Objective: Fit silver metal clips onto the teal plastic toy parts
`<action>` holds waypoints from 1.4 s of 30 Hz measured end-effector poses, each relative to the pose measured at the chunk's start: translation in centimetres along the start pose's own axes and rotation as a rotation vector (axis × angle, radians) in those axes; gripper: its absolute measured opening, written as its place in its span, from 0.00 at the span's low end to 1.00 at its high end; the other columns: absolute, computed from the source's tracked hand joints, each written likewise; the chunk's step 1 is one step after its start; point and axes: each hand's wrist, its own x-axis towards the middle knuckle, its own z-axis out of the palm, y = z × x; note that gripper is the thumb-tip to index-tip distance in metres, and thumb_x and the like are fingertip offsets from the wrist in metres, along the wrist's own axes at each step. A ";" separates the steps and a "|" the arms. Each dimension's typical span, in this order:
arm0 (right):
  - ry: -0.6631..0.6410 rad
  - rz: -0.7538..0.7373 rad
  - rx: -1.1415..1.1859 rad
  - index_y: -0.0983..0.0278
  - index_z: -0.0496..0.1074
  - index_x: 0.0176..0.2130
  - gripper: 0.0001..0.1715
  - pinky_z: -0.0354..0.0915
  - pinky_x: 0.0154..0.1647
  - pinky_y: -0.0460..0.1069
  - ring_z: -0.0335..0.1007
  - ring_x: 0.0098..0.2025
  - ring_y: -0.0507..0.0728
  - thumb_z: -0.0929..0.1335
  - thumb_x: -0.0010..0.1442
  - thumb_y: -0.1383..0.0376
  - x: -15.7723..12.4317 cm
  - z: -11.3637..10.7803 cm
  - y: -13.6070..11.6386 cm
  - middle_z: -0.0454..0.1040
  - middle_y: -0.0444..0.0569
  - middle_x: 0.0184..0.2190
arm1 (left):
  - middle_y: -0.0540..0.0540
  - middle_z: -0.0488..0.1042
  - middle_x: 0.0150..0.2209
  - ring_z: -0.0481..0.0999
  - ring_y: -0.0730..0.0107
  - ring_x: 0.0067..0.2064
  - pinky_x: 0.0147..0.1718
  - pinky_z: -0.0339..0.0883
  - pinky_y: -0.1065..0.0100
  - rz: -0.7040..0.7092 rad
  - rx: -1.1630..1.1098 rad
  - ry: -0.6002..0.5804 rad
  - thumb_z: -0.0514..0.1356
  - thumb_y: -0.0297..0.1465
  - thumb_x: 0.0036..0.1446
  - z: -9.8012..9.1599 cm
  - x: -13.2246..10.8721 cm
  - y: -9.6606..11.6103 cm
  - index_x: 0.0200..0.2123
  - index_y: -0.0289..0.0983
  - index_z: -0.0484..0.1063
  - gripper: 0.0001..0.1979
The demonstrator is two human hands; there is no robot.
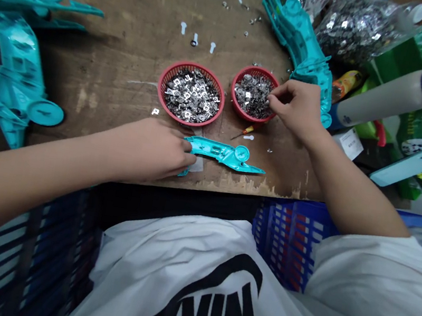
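Note:
Near the table's front edge, my left hand is closed round the left end of a turquoise plastic part, which lies flat with its round boss to the right. My right hand reaches over the right rim of a small red basket heaped with small metal pieces. Its thumb and forefinger are pinched together at the pile; whatever lies between them is too small to make out. Left of it stands a larger red basket full of flat, shiny metal clips.
More turquoise parts are piled at the left, and others lie behind my right hand. Bags of metal pieces, a white-and-blue bottle and a phone-like slab crowd the right. A small screwdriver lies by the baskets.

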 end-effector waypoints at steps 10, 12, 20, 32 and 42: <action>-0.033 -0.069 -0.018 0.56 0.84 0.81 0.37 0.85 0.75 0.70 0.86 0.73 0.76 0.61 0.90 0.49 0.6 0.7 0.6 0.86 0.63 0.76 | 0.30 0.88 0.72 0.83 0.30 0.78 0.72 0.80 0.31 -0.343 0.110 0.185 0.51 0.42 0.86 -3.3 0.2 -3.4 0.66 0.39 0.89 0.28; -0.040 -0.066 -0.008 0.54 0.85 0.80 0.37 0.85 0.76 0.70 0.85 0.74 0.75 0.61 0.89 0.51 0.5 0.6 0.5 0.85 0.62 0.78 | 0.34 0.84 0.79 0.79 0.31 0.82 0.73 0.81 0.33 -0.338 0.123 0.187 0.50 0.42 0.87 -2.4 0.2 -4.5 0.72 0.40 0.87 0.30; -0.050 -0.076 -0.051 0.51 0.86 0.79 0.35 0.84 0.74 0.73 0.85 0.72 0.77 0.63 0.87 0.54 0.2 0.0 -0.6 0.86 0.62 0.75 | 0.48 0.86 0.80 0.80 0.40 0.82 0.70 0.79 0.38 -0.272 0.052 0.221 0.46 0.48 0.88 -0.6 0.4 -6.8 0.77 0.52 0.88 0.35; 0.058 -0.193 0.064 0.52 0.89 0.63 0.16 0.83 0.73 0.79 0.89 0.65 0.82 0.76 0.82 0.52 1.6 2.5 2.8 0.91 0.63 0.64 | 0.48 0.87 0.79 0.81 0.39 0.83 0.72 0.79 0.40 -0.249 -0.021 0.257 0.52 0.50 0.88 -0.5 0.2 -7.3 0.74 0.54 0.90 0.31; 0.196 -0.332 0.205 0.46 0.84 0.50 0.17 0.81 0.68 0.77 0.86 0.59 0.78 0.76 0.77 0.39 3.3 5.2 5.3 0.92 0.59 0.54 | 0.43 0.86 0.79 0.82 0.37 0.81 0.74 0.74 0.32 -0.231 -0.002 0.262 0.45 0.55 0.87 -0.3 0.4 -7.4 0.73 0.50 0.91 0.39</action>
